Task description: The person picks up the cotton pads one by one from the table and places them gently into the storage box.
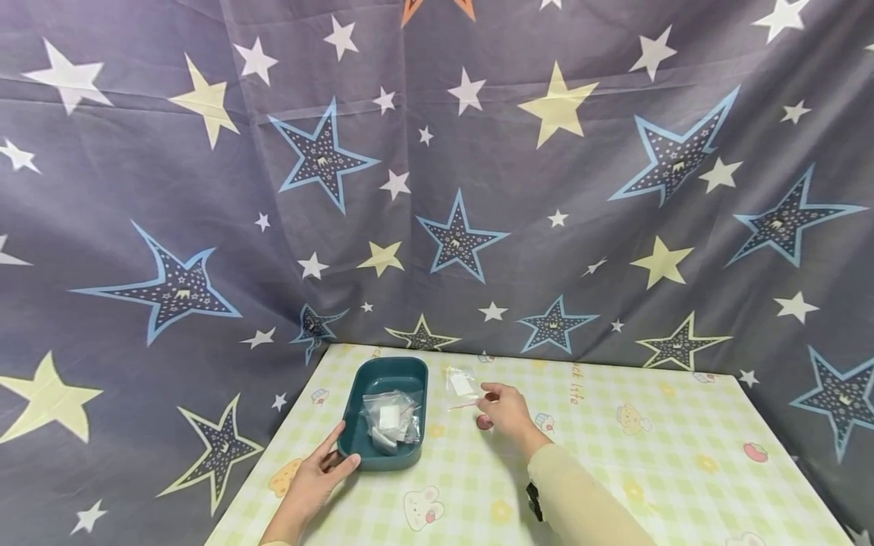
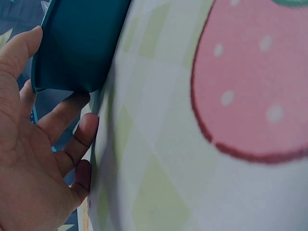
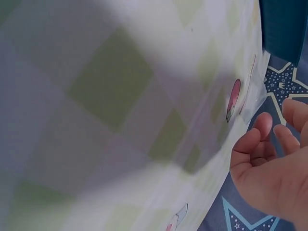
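A dark teal plastic bin [image 1: 355,438] stands on the table with several small clear zip bags [image 1: 389,417] in it, some with white contents. My left hand [image 1: 317,474] grips the bin's near left corner, thumb at the near rim and fingers along the side. In the left wrist view the thumb [image 2: 24,50] lies against the teal wall [image 2: 82,43]. Another clear zip bag [image 1: 462,383] with a white piece inside and a red strip lies flat right of the bin. Just beside it, my right hand [image 1: 508,413] hovers with loosely bent fingers, holding nothing; in the right wrist view its fingertips [image 3: 263,122] are apart from the bag [image 3: 253,98].
The table has a green and white checked cloth [image 1: 580,485] printed with cartoon figures. A dark grey curtain [image 1: 451,318] with stars hangs close behind the table's back edge and along both sides.
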Motion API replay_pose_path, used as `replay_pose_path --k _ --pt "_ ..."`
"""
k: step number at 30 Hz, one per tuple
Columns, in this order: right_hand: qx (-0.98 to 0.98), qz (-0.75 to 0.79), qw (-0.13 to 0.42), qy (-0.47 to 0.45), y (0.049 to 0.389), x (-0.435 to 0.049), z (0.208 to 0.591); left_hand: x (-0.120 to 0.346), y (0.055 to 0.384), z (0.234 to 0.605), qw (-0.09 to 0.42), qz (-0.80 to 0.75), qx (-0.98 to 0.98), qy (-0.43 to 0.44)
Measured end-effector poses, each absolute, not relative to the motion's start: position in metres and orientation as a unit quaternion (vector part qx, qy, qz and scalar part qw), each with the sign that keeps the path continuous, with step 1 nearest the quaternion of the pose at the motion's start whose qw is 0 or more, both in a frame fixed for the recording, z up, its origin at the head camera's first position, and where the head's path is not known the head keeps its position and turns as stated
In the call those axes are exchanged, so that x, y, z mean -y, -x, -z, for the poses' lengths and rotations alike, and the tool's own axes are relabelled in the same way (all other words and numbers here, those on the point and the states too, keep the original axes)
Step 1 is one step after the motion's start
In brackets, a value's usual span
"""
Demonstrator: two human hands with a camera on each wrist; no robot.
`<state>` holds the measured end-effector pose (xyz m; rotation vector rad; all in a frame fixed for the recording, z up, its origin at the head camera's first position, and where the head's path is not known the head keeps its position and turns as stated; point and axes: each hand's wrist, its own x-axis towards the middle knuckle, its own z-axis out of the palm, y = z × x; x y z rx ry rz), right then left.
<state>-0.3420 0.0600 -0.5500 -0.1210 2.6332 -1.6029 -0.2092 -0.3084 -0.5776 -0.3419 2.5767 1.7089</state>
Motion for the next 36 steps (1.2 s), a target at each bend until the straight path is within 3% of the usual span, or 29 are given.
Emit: replay_pose_path --k 13,25,36 --pt "-0.922 0.331 0.067 0.188 0.342 -0.046 0.55 0.307 0.207 0.578 0.006 -0.552 -0.827 0.107" --pt "-0.954 0.246 0.097 0.145 0.344 -0.03 0.553 0.305 0.205 0.577 -0.008 -0.565 -0.819 0.099" --pt "-0.958 0.246 0.072 0.132 0.349 -0.027 0.559 0.305 0.204 0.577 -0.006 -0.556 -0.824 0.108"
